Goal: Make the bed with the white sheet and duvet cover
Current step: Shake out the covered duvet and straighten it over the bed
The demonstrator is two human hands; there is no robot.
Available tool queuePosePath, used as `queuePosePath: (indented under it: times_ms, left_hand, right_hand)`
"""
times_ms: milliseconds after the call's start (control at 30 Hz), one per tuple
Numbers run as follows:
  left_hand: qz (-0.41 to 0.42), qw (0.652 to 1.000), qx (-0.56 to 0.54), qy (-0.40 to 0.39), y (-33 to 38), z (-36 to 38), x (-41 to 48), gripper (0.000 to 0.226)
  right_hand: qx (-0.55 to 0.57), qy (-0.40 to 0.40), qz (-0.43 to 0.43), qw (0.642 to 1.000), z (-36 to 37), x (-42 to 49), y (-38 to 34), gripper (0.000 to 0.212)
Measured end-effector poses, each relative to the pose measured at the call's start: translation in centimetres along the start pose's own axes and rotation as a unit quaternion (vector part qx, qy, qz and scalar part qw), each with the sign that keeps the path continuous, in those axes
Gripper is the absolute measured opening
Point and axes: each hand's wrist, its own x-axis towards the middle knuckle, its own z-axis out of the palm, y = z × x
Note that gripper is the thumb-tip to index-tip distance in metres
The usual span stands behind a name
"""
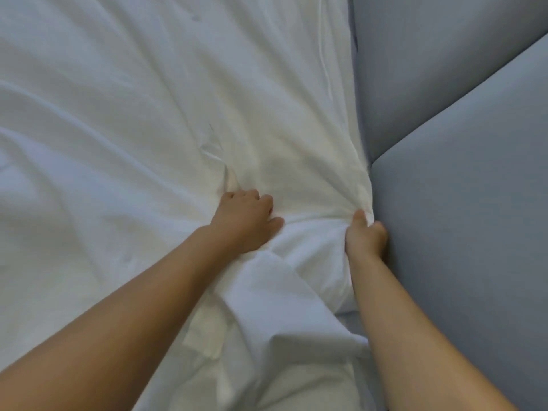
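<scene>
Tucking corner: right hand [366,232] pinches bunched sheet [148,114] at 3 o'clock by panel [462,232]; left hand [246,221] grips sheet, fingers curled. Uneven pull could ruck it.

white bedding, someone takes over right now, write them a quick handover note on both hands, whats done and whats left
Left hand: fingers curled into a fold of the white bedding, knuckles up.
Right hand: grips a bunched-up bit of the same bedding right against the grey padded panels.
Done: white fabric covers the whole visible bed surface.
Left: it is heavily creased, with folds running toward both hands, and a loose flap lies between the forearms. It likely needs pulling taut at this edge and smoothing.
I cannot tell the sheet from the duvet cover here.
</scene>
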Motion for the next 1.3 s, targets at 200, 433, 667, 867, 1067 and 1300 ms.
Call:
queuePosePath:
  times_ms: [200,433,667,867,1067,1300]
  left_hand:
    - [0.034,0.985,-0.160,0.048,2.1,0.5,-8.3,0.076]
    - [0.214,0.967,-0.024,0.139,2.5,7.8,-18.8,0.081]
    - [0.242,0.953,0.022,0.180,1.7,10.9,-20.1,0.038]
    - [0.193,0.969,-0.001,0.153,4.3,10.2,-22.9,0.047]
    - [0.141,0.990,-0.020,-0.001,7.4,10.5,-25.1,0.076]
    - [0.172,0.966,0.035,-0.190,6.8,12.3,-27.0,0.064]
  right_hand:
    - [0.056,-0.146,0.003,0.988,-3.1,-4.2,4.4,0.114]
    - [-0.073,-0.264,0.038,0.961,-8.2,-11.2,12.9,0.091]
    - [-0.050,-0.203,0.077,0.975,-9.3,-15.7,15.6,0.070]
    - [0.051,-0.114,-0.038,0.991,-8.8,-18.5,15.2,0.010]
    - [0.139,0.004,-0.016,0.990,-14.5,-19.9,17.5,0.024]
    - [0.039,-0.011,0.033,0.999,-14.7,-22.0,23.1,0.037]
